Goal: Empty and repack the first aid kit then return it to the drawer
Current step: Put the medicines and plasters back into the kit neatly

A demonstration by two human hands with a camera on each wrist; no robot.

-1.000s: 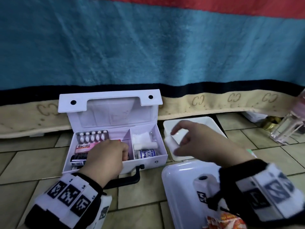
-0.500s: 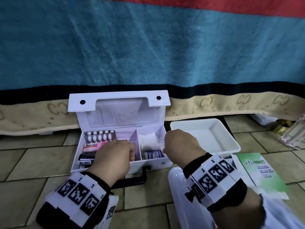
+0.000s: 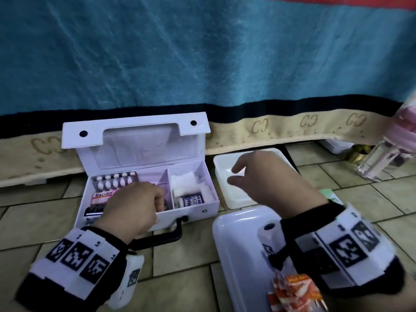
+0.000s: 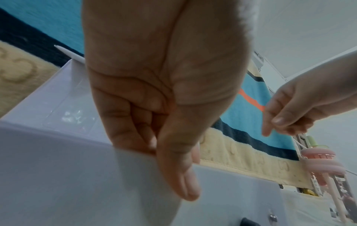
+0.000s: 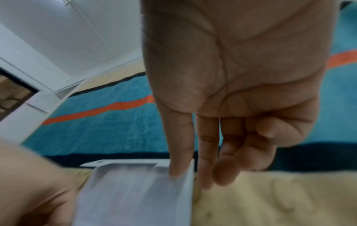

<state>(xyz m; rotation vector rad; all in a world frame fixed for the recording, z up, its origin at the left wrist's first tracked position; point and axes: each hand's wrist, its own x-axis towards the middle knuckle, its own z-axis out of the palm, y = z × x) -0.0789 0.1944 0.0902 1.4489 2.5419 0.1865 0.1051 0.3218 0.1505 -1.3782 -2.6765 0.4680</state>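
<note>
The white first aid kit [image 3: 200, 204] stands open on the tiled floor, lid up against the blanket. Its left compartment holds a blister pack [image 3: 117, 180], a pink Bacidin box [image 3: 102, 197] and a dark tube [image 3: 94, 211]. White gauze [image 3: 183, 182] and a labelled roll [image 3: 192, 200] lie in the right one. My left hand [image 3: 157, 199] grips the kit's front wall [image 4: 58, 175], thumb outside and fingers inside. My right hand [image 3: 234, 175] hovers over the white tray [image 3: 238, 200] beside the kit, fingers relaxed and holding nothing [image 5: 203, 175].
A white plastic lid [image 3: 238, 248] lies in front of the tray, orange sachets [image 3: 295, 291] on its near end. A green packet [image 3: 331, 195] peeks out behind my right wrist. A clear bottle with a pink cap [image 3: 378, 163] stands at the right. The blue blanket [image 3: 202, 64] hangs behind.
My right hand has moved from the kit's right compartment back to above the white tray. The left hand has kept its hold on the kit's front wall.
</note>
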